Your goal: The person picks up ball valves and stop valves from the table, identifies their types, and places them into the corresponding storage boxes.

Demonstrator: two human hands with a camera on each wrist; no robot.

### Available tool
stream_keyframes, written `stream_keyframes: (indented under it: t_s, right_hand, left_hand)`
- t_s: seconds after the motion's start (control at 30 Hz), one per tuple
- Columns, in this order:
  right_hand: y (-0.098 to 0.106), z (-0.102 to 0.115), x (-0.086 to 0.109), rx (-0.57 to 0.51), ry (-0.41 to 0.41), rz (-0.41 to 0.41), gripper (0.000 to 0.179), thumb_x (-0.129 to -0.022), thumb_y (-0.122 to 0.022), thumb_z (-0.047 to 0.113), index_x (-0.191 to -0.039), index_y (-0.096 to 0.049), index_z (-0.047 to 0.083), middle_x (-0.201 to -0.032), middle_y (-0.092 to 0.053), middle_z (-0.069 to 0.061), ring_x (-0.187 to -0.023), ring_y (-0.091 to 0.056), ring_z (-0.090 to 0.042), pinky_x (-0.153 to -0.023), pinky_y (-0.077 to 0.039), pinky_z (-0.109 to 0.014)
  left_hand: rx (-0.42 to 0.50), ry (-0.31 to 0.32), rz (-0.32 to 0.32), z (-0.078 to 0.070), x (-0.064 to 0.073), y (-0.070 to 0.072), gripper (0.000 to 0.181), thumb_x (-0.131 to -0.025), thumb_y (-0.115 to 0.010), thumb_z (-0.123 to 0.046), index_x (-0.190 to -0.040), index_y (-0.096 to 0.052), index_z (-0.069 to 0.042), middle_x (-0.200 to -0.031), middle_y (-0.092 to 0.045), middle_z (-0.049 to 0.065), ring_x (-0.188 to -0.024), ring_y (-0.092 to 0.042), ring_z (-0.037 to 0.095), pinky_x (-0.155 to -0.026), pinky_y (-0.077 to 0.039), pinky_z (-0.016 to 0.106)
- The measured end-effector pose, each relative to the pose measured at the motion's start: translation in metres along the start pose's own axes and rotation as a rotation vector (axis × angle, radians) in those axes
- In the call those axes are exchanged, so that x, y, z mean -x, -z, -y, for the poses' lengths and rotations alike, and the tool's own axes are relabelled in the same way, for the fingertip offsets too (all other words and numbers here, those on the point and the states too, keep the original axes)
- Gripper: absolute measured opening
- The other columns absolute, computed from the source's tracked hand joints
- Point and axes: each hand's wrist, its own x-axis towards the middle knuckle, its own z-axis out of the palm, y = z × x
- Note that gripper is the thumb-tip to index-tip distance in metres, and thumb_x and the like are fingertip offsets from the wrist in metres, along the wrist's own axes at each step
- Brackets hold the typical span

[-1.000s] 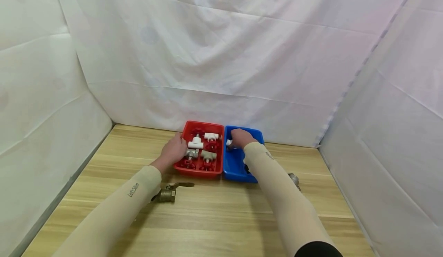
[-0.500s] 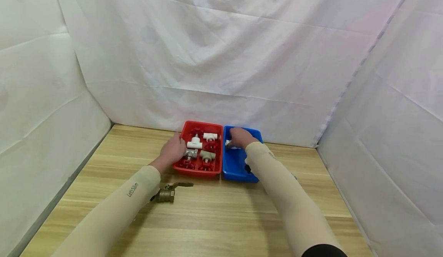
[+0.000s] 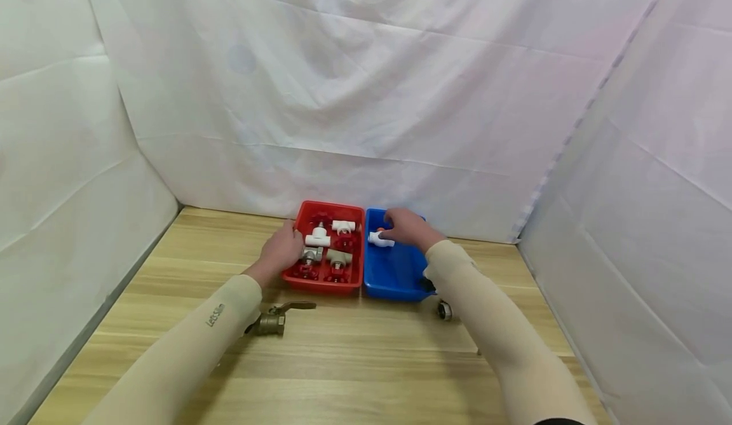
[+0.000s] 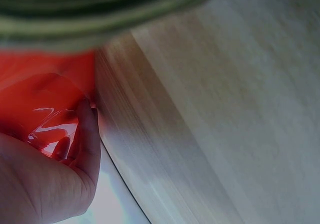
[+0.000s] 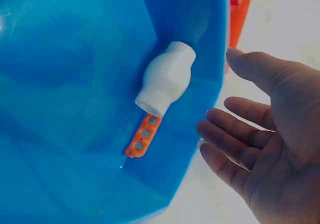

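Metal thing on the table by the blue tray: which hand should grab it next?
Probably the right hand: it's open, holds nothing, and is nearer the metal thing, which sits beside its sleeve. The left hand is farther away, at the red tray.

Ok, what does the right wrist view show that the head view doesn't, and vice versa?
Only the right wrist view: the round holes in the flat orange handle, and the palm side of the right grip.
Only the head view: the brass valve with a long lever, and the left grip on the red plastic tray.
Both: the white plastic valve inside the blue plastic tray, the right grip, and at least the red tray's edge.
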Motion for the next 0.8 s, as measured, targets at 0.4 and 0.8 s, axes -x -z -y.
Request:
stream_keyframes:
  t_s: [0.4,0.8]
  right_hand:
    - [0.021,-0.022,0.054,-0.036,0.086,-0.065,0.043,-0.107,-0.076,0.031,-0.135,-0.068,0.0,-0.124,-0.07,-0.016,-0.109,-0.064,-0.03,-0.097,-0.057,-0.05]
    - [0.021,-0.065,0.103,-0.112,0.071,-0.064,0.039,-0.107,-0.076,0.025,-0.133,-0.067,-0.003,-0.125,-0.069,-0.02,-0.117,-0.065,-0.04,-0.102,-0.056,-0.057]
  left_hand:
    - [-0.001,-0.005,0.008,-0.003,-0.001,0.001,0.055,-0.117,-0.033,-0.028,-0.164,-0.032,0.002,-0.147,-0.058,0.027,-0.121,-0.063,0.04,-0.108,-0.055,0.064]
    - [0.0,-0.007,0.012,-0.001,-0.002,0.0,0.056,-0.117,-0.034,-0.028,-0.164,-0.032,0.002,-0.146,-0.058,0.027,-0.122,-0.062,0.04,-0.109,-0.054,0.064]
